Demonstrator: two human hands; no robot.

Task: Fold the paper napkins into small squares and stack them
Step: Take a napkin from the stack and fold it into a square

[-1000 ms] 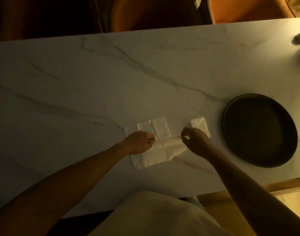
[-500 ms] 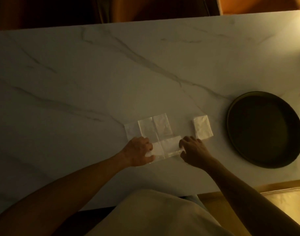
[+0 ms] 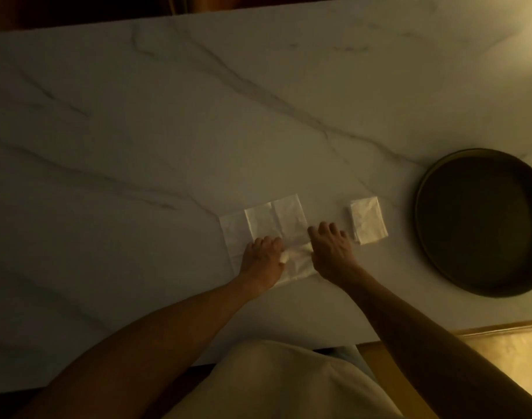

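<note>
Both hands are working the napkin [image 3: 274,225] near the table edge: left hand [image 3: 263,258] pinching its fold, right hand [image 3: 331,252] pressing, fingers curled. It's looking thin and floppy, best taken by edges. Beyond, a folded square [image 3: 369,220] is lying beside the dark tray [image 3: 422,207].

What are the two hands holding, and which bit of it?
Both the left hand and right hand press on the near part of the half-folded napkin. Whether fingers pinch it cannot be told.
</note>
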